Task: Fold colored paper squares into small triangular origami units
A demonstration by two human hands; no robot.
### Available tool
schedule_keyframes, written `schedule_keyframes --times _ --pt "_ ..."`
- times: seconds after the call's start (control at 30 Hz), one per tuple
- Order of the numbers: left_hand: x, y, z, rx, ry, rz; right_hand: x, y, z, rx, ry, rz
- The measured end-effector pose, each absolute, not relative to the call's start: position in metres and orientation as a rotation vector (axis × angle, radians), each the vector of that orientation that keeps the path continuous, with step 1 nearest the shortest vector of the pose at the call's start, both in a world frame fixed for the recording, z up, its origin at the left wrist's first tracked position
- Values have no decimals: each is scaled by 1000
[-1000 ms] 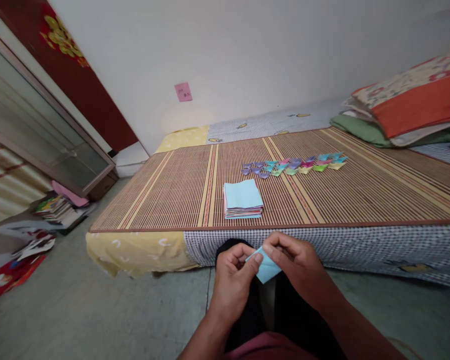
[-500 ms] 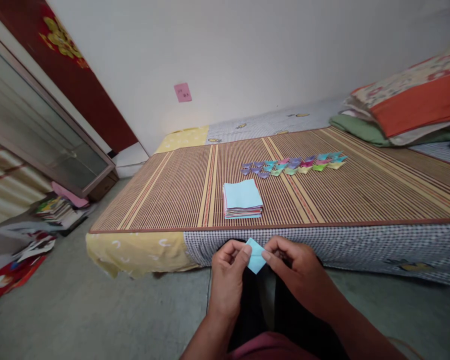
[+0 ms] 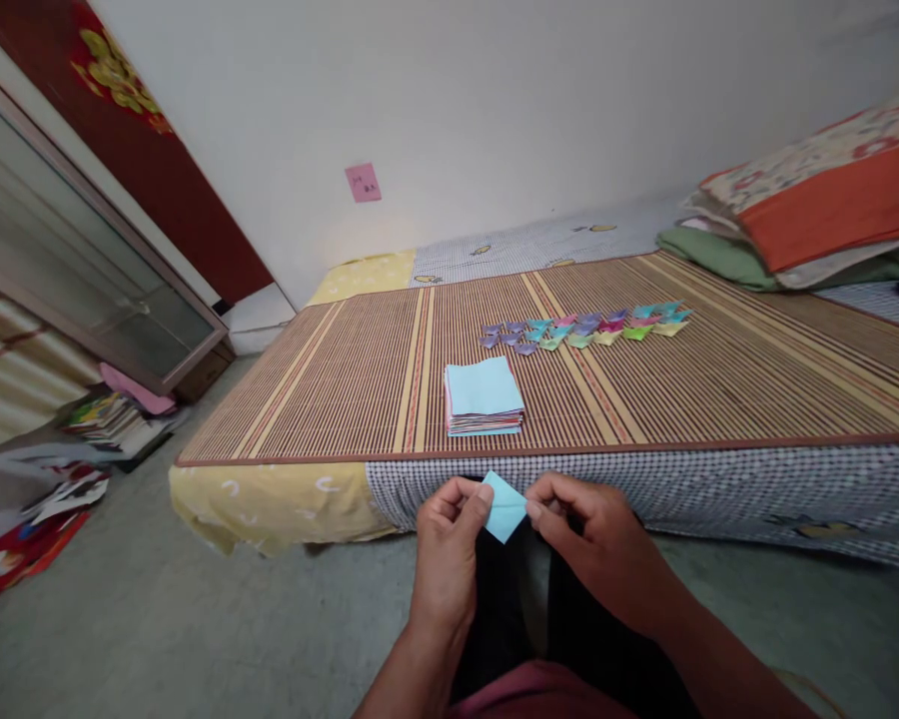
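Observation:
Between my two hands is a small folded square of light blue paper (image 3: 504,510), turned corner-up like a diamond, with a crease across its middle. My left hand (image 3: 453,534) pinches its left corner between thumb and forefinger. At the right corner, the thumb and forefinger of my right hand (image 3: 588,524) pinch the paper too. Just beyond my hands, a stack of square coloured paper (image 3: 484,389) with a light blue sheet on top lies on the striped mat. Farther back, several folded paper boats (image 3: 584,330) in purple, blue, pink, green and yellow stand in rows.
The woven mat (image 3: 345,384) covers a bed with a checked sheet (image 3: 719,499) hanging over its front edge. Folded bedding (image 3: 831,210) is piled at the right. A pink note (image 3: 364,183) is on the wall. Books (image 3: 112,424) lie on the floor at the left.
My left hand and the blue paper have shifted slightly left. My right hand stays nearly in place, its fingertips now nearer the paper's right corner.

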State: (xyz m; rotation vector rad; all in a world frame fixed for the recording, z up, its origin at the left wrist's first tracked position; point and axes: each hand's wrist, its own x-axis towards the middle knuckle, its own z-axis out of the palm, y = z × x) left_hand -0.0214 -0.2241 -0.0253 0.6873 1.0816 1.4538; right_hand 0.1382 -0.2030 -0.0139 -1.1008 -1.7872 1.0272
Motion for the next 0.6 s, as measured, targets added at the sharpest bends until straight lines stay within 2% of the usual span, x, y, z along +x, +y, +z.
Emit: schedule_keyframes --times 0.27,0.47,0.6 --pt "-23 -226 -27 753 1084 1474 136 -199 -17 -1045 -1709 1184" --pt "-25 -227 -27 849 1103 1420 133 -200 -16 -1046 -1740 1093" --pt "-27 -227 -26 892 1121 1395 136 -196 -20 -1011 -1750 1243"
